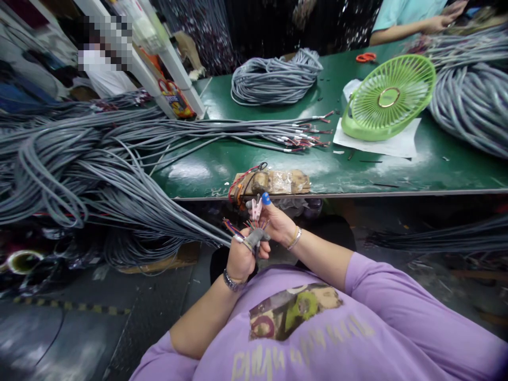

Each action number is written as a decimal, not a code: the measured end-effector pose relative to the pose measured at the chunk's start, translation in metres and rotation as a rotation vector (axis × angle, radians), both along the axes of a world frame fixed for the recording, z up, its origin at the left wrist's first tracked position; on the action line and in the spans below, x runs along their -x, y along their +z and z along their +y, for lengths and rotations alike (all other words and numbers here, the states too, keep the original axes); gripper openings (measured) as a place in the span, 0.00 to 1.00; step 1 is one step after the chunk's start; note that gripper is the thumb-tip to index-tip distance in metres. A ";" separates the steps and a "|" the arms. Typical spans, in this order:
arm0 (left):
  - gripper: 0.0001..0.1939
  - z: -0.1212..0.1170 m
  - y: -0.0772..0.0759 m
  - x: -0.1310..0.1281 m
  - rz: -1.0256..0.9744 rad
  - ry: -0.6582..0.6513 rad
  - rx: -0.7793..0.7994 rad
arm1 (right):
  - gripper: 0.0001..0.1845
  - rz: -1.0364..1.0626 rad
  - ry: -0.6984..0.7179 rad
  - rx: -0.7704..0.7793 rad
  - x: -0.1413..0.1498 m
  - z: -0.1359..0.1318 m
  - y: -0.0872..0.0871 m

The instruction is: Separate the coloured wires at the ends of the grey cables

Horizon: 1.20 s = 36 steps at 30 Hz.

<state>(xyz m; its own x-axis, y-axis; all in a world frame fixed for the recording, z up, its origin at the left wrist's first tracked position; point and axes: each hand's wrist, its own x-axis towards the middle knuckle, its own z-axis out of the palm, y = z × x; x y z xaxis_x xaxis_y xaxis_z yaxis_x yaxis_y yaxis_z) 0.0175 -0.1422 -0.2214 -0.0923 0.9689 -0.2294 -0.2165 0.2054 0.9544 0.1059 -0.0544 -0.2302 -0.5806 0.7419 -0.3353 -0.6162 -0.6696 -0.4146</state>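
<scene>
In front of my lap, my left hand [241, 259] is closed round the ends of several grey cables [212, 233]. Thin coloured wires [232, 227] fan out above its fingers, and a grey cover [257, 236] wraps its thumb. Close beside it, my right hand [281, 225] pinches a small pink clip-like tool [256, 209]; a blue cap [265, 199] sits on one of its digits. The tool is just above the wire tips; whether it touches them I cannot tell. Just beyond, a taped wooden block [283, 181] with red and black wires lies at the table edge.
Long grey cables [59, 153] pile up on the left, some with stripped ends [305, 138] on the green table [198, 174]. Behind are a cable coil [275, 79], a green fan [389, 98] and orange scissors [365, 57]. At top right, a co-worker's arms [413, 27] reach over more cables.
</scene>
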 end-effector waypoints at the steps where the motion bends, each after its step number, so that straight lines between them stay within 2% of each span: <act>1: 0.17 -0.001 0.001 0.000 0.000 0.004 0.001 | 0.26 0.012 0.011 -0.001 -0.001 0.000 -0.001; 6: 0.18 -0.009 0.003 0.000 0.004 0.003 -0.011 | 0.29 0.013 0.093 -0.036 -0.010 -0.002 -0.002; 9: 0.18 -0.012 0.003 -0.001 0.009 0.041 -0.042 | 0.26 0.015 0.116 -0.092 -0.013 -0.001 -0.002; 13: 0.16 -0.010 0.003 -0.002 -0.020 0.090 -0.052 | 0.19 -0.069 0.040 -0.223 -0.012 -0.001 -0.004; 17: 0.16 -0.006 0.004 -0.003 -0.035 0.095 -0.052 | 0.26 -0.205 -0.095 -0.378 -0.010 -0.004 -0.011; 19: 0.16 -0.004 0.005 -0.003 -0.039 0.089 -0.046 | 0.28 -0.234 -0.113 -0.407 -0.008 -0.004 -0.014; 24: 0.15 -0.002 0.004 -0.004 -0.039 0.095 -0.030 | 0.29 -0.101 0.021 -0.247 -0.004 0.002 -0.011; 29: 0.16 0.000 0.002 -0.005 -0.035 0.090 -0.006 | 0.25 -0.042 -0.034 -0.117 0.000 0.004 -0.002; 36: 0.16 0.000 0.002 -0.005 -0.047 0.080 -0.007 | 0.25 0.009 -0.052 -0.096 0.002 0.002 -0.003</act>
<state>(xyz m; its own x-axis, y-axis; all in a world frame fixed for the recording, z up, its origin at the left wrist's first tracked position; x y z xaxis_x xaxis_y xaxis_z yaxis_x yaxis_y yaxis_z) 0.0222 -0.1418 -0.2198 -0.1592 0.9605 -0.2282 -0.2762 0.1786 0.9444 0.1044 -0.0528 -0.2330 -0.5434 0.7994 -0.2564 -0.6529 -0.5944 -0.4695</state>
